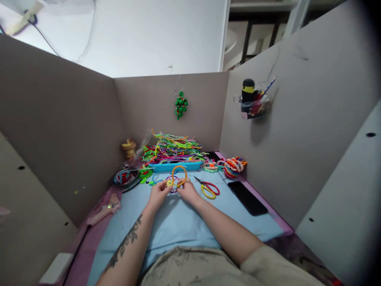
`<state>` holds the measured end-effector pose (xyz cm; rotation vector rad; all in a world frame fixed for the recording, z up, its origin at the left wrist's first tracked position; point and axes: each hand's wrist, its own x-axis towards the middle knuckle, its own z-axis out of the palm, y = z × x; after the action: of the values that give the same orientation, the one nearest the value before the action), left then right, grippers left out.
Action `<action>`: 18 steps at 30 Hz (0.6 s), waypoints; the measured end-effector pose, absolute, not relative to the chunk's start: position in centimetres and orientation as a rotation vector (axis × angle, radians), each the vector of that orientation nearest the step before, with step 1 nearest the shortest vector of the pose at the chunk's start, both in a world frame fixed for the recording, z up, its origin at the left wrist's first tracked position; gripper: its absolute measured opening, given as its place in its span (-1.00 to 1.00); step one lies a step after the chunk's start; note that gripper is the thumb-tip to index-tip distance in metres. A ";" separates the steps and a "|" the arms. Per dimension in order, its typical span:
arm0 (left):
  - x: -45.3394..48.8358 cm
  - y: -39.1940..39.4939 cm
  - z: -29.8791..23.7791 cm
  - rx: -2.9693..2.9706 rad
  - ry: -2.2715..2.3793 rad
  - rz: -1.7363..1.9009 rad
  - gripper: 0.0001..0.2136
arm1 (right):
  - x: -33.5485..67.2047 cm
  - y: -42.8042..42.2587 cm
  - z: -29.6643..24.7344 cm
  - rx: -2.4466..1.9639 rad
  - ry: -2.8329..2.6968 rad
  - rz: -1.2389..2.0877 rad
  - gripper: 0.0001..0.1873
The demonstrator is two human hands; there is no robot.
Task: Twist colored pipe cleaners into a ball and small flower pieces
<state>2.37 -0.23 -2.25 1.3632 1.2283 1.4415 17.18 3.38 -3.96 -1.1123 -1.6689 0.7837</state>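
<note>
Between my two hands is an orange pipe cleaner [179, 167] bent into an upright loop. My left hand [160, 190] pinches it at its lower left, where a small yellow round piece [169, 183] shows by the fingertips. The fingers of my right hand [187, 189] are closed on the loop's lower right end. Purple and pink strands show just behind and below the fingers; whether they belong to the held piece I cannot tell. To the right of my right hand lie scissors [207, 188] with red and yellow handles.
A blue tray [178, 167] heaped with colourful pipe cleaners [175, 147] stands at the back. Finished fuzzy figures [233, 167] sit right of it, above a black phone [247, 198]. At left are a round dish [125, 177] and a pink glue gun [105, 211]. Grey panels enclose the table.
</note>
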 end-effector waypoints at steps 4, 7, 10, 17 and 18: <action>2.6 -0.4 -2.0 1.366 1.253 1.431 -0.60 | 17.4 3.6 -4.2 -1.128 -1.793 0.836 -0.92; 2.7 -0.5 -1.9 1.392 1.258 1.428 -0.62 | 17.6 3.6 -4.4 -1.138 -1.810 0.815 -0.92; 2.7 -0.5 -1.9 1.382 1.252 1.440 -0.61 | 17.7 3.5 -4.4 -1.156 -1.799 0.852 -0.89; 2.5 -0.4 -1.6 1.227 1.234 1.569 -0.56 | 16.9 2.7 -3.6 -0.993 -1.579 1.164 -0.74; 2.5 -0.4 -1.5 1.203 1.225 1.591 -0.56 | 16.7 2.5 -3.5 -0.968 -1.573 1.206 -0.76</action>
<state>2.47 -0.36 -1.55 1.2032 1.2250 1.5908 16.69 2.51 -3.52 -0.9681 -1.5735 1.2055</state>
